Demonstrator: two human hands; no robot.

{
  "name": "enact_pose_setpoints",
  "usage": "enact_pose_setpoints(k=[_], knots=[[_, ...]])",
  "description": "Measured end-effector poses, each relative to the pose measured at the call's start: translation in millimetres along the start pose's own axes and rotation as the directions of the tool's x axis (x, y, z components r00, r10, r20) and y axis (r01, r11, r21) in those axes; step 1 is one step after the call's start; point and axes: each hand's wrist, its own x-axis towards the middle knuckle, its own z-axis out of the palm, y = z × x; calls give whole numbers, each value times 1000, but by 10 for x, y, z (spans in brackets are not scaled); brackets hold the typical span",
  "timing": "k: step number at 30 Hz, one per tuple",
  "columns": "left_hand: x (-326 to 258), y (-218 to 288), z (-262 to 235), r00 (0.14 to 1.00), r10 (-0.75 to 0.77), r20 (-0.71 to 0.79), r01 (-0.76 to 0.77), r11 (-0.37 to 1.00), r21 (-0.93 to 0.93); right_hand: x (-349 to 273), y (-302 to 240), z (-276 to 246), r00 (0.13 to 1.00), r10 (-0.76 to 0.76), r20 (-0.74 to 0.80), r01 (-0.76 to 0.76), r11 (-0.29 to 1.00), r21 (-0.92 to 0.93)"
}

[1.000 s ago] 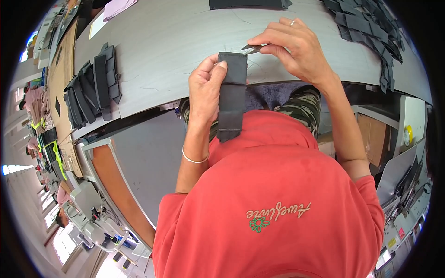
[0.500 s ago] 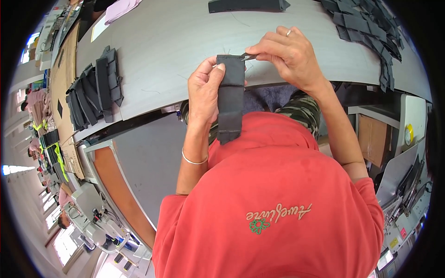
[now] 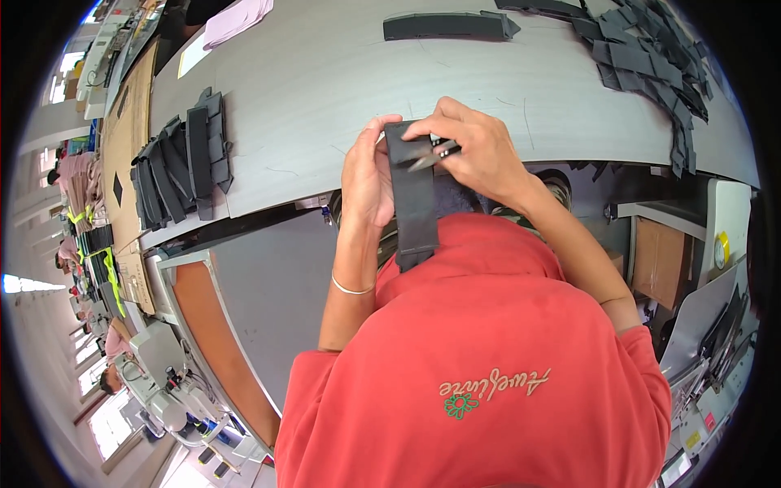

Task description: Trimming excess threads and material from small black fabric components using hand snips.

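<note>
A dark grey folded fabric strip (image 3: 416, 207) hangs over the table's near edge, its lower end against my red shirt. My left hand (image 3: 366, 175) is closed on the strip's upper left edge, its fingers partly behind the cloth. My right hand (image 3: 482, 153) has a pair of small thread snips (image 3: 423, 161) tucked in its fingers, the blades slanting across the front of the strip. The thumb and forefinger of that hand touch the cloth near its top edge.
Several similar dark strips (image 3: 179, 159) lie overlapped at the table's left. Another bundle (image 3: 447, 27) lies at the far side, and a larger heap (image 3: 643, 65) at the right. Pink cloth (image 3: 236, 20) sits far left. Loose threads dot the grey tabletop (image 3: 309, 106).
My right hand has come down and left onto the strip. The snips have turned from the top corner to point down across the cloth. The strip sits slightly lower.
</note>
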Motion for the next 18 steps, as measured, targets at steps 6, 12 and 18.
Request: enact_pose_setpoints(k=[6,12,18], knots=[[-58,-8,60,997,-42,65,38,998,56,223,131,25,946,313,82,-315,832,457],[-62,-23,129,992,-97,87,108,984,-139,199,154,78,911,392,127,-390,721,572],[46,9,-149,992,-127,14,128,987,-98,141,15,41,929,359,83,-356,815,458]])
